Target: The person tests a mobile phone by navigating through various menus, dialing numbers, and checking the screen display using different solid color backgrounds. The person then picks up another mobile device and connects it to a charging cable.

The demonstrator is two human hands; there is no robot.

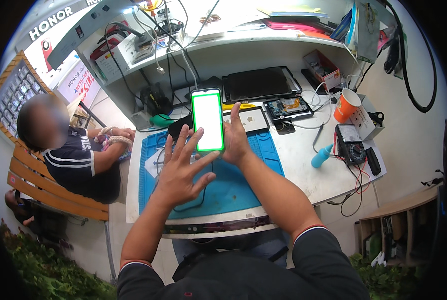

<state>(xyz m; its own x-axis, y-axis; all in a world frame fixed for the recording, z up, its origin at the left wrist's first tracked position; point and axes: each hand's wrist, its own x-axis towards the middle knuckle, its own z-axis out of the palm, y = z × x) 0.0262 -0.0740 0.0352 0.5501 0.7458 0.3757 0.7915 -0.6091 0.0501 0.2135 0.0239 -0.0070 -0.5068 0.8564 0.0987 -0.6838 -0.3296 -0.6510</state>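
A smartphone [208, 120] with a bright white screen edged in green is held upright above the mat. My right hand [237, 135] grips it along its right side, the thumb pointing up and the other fingers hidden behind it. Over the lower left of the screen, my left hand [186, 167] is spread with its fingers apart and holds nothing. Its fingertips are close to the glass; whether they touch it I cannot tell. Beneath both hands lies a blue work mat [233, 187]. Behind my right hand is a pale flat panel with a dark frame [252, 120].
An opened device with exposed circuitry [289, 106] sits behind, near a large dark tablet-like panel [256, 84]. To the right are an orange cup [347, 105], a blue bottle [322, 156] and a multimeter [351, 142] with leads. Cables hang from the shelf [263, 41]. A person [81, 155] sits at left.
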